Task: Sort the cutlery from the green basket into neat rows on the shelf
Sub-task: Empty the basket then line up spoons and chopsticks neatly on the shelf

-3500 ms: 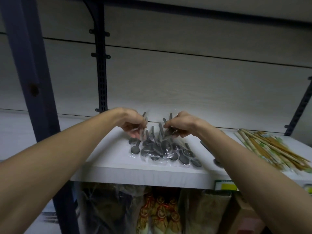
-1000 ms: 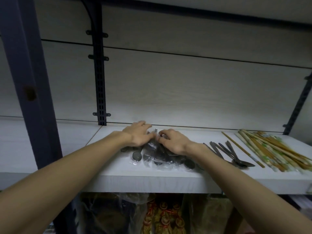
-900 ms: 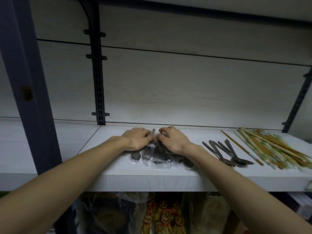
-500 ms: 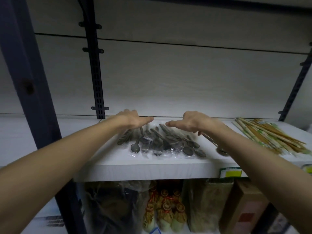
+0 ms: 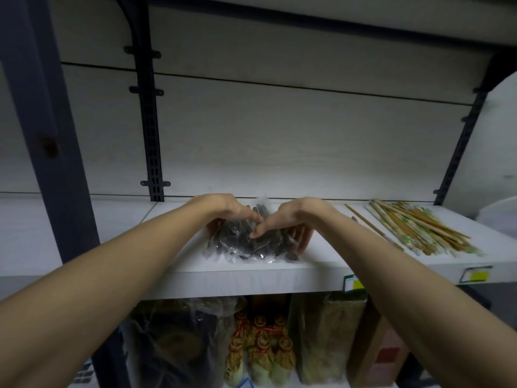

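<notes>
A heap of dark spoons in clear plastic wrappers (image 5: 249,247) lies on the white shelf (image 5: 237,278) near its front edge. My left hand (image 5: 226,211) presses on the heap's left side with straight fingers. On the right side my right hand (image 5: 288,222) cups the heap, thumb on top and fingers down its right flank. The two hands nearly meet over the middle. The green basket is out of view.
A pile of wrapped wooden chopsticks (image 5: 414,231) lies on the shelf to the right, with one loose stick (image 5: 363,219) beside it. A dark upright rail (image 5: 149,121) stands behind on the left. Bagged goods (image 5: 263,343) fill the shelf below.
Half a second ago both hands hovered apart above the spread-out spoons. Now they have come down and together, pushing the wrapped spoons into a tighter heap.
</notes>
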Demonstrator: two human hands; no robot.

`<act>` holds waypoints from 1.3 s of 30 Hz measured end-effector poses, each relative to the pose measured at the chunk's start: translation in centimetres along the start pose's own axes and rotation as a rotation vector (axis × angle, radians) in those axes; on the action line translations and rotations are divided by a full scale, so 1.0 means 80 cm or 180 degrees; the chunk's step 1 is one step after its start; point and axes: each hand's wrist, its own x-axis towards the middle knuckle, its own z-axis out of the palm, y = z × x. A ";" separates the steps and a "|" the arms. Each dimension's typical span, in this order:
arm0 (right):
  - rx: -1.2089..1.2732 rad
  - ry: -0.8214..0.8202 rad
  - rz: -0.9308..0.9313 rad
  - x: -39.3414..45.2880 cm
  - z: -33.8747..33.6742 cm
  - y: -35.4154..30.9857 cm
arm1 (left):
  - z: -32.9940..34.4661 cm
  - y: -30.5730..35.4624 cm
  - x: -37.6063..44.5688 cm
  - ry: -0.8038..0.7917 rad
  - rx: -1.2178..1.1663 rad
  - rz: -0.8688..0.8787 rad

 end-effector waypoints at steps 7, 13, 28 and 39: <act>0.0486 0.0216 -0.0626 0.003 0.021 0.003 | 0.009 -0.012 0.003 -0.0165 -0.1080 0.0180; 0.0817 0.0474 -0.0962 0.016 0.030 0.008 | 0.021 -0.022 0.007 0.0036 -0.1953 0.0248; 0.3100 0.1385 -0.2449 0.013 0.048 -0.011 | 0.028 -0.028 -0.005 0.1413 -0.3170 0.1893; 0.2854 0.0947 -0.2433 0.013 0.046 0.002 | 0.033 -0.051 -0.002 0.1170 -0.3673 0.1726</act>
